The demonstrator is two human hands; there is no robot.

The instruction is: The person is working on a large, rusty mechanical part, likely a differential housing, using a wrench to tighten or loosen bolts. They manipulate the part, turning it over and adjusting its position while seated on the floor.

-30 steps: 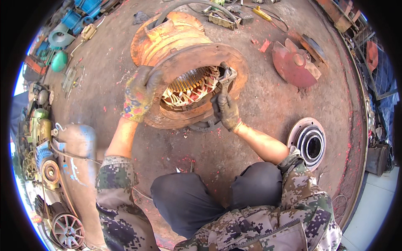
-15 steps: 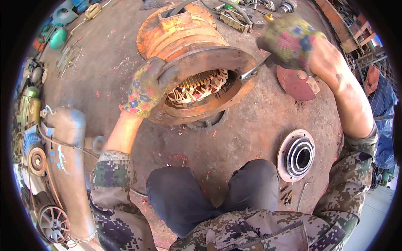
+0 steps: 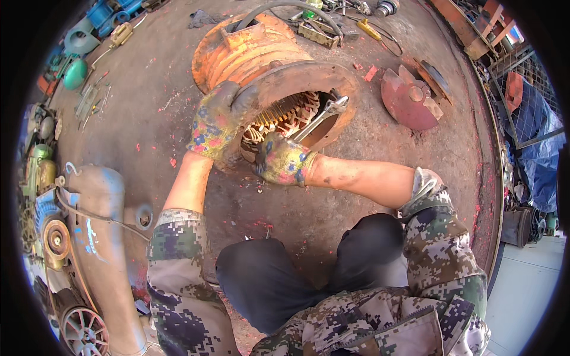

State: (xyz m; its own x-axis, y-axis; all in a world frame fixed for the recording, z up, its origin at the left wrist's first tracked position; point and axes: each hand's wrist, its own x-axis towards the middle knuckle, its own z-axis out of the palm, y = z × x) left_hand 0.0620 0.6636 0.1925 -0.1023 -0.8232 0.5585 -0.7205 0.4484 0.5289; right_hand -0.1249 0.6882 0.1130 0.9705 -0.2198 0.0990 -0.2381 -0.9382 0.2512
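Note:
An orange motor housing [image 3: 252, 50] lies on its side on the floor, its round flange [image 3: 285, 77] facing me. Inside the opening, copper windings with white lacing [image 3: 276, 115] show. My gloved left hand [image 3: 215, 121] is closed around the flange's left rim. In my gloved right hand [image 3: 284, 160], closed at the lower front of the opening, is the near end of a metal wrench [image 3: 323, 118]. The wrench slants across the opening, and its far end rests at the flange's upper right edge. Both gloves are flowered and dirty.
A red fan disc [image 3: 409, 98] and a dark round plate [image 3: 434, 80] lie to the right. Tools and a toolbox [image 3: 317, 34] sit behind the housing. A rusty tank [image 3: 98, 225] with a pulley wheel [image 3: 83, 329] stands at the left. A wire-mesh frame [image 3: 525, 107] is at far right.
My right hand has swung from the upper right down and left to the front of the opening, turning the wrench. My left hand stays on the rim. My right arm now hides the round bearing cover.

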